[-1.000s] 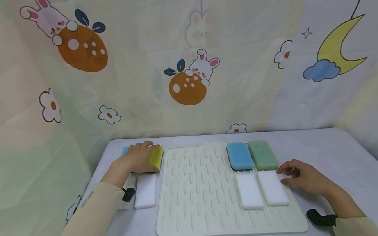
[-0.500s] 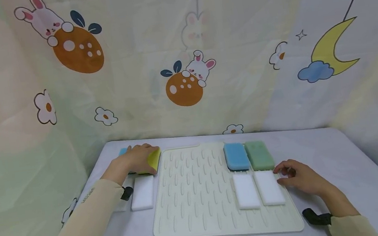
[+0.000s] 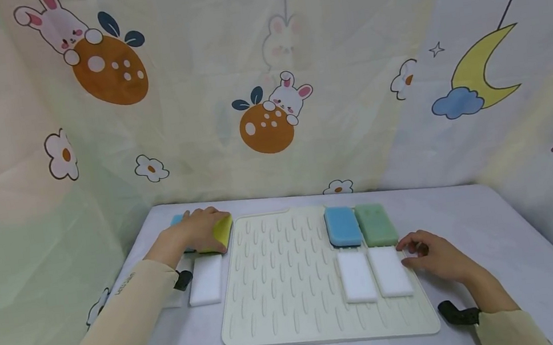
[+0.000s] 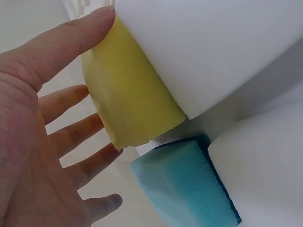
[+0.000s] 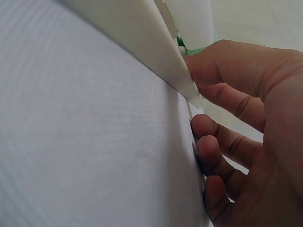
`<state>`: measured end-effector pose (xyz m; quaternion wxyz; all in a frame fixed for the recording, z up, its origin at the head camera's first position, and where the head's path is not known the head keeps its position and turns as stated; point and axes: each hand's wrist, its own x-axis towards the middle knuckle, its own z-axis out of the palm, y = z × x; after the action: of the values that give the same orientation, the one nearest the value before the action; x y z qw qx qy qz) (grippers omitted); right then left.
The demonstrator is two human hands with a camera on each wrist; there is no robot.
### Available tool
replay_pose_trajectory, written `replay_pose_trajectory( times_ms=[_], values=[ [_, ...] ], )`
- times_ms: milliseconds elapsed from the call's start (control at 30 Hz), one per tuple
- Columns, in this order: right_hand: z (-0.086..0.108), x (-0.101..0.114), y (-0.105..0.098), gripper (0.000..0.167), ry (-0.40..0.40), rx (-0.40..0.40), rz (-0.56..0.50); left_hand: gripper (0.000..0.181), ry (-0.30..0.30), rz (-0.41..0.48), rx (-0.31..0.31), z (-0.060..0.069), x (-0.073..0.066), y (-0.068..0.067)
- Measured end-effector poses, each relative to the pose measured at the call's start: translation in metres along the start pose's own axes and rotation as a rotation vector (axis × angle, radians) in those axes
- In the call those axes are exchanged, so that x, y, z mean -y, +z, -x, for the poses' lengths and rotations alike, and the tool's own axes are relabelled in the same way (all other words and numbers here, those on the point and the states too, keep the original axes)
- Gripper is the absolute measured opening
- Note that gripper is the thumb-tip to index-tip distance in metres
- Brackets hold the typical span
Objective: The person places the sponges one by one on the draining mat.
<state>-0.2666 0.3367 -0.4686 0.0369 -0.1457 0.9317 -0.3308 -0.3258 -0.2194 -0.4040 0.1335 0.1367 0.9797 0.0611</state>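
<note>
My left hand (image 3: 193, 234) grips a yellow sponge (image 3: 222, 232) just beyond the left edge of a pale ribbed mat (image 3: 286, 332). In the left wrist view, the thumb of that hand (image 4: 71, 123) lies on one end of the yellow sponge (image 4: 132, 90) and fingertips touch its side; a blue sponge (image 4: 184, 179) is close by. My right hand (image 3: 439, 256), fingers loosely bent, rests at the mat's right edge beside a white block (image 3: 390, 272). The right wrist view has its fingertips (image 5: 241, 127) at the mat edge (image 5: 156, 42), holding nothing.
A blue sponge (image 3: 343, 226) and a green one (image 3: 376, 224) lie side by side at the mat's back right, with another white block (image 3: 357, 276) in front of them. Left of the mat is a white block (image 3: 206, 280), and a patterned cloth hangs behind the table.
The head view has shifted slightly, so everything appears a little farther left. Against the mat, both hands and the sponges show no clear movement.
</note>
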Motion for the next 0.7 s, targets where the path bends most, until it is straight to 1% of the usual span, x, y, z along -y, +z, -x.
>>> replay_pose_trajectory(
  times_ms=[267,500,700],
  values=[
    [0.000,0.003,-0.002,0.026,-0.002,-0.001,-0.007,0.091,0.025,-0.004,-0.012,0.005,-0.007,-0.011],
    [0.000,0.001,-0.002,0.026,-0.001,0.005,-0.018,0.091,0.086,-0.051,-0.050,0.003,-0.013,-0.018],
    [0.000,-0.001,-0.001,0.026,0.003,0.007,-0.021,0.092,0.106,-0.065,-0.073,0.003,-0.026,-0.022]
  ],
)
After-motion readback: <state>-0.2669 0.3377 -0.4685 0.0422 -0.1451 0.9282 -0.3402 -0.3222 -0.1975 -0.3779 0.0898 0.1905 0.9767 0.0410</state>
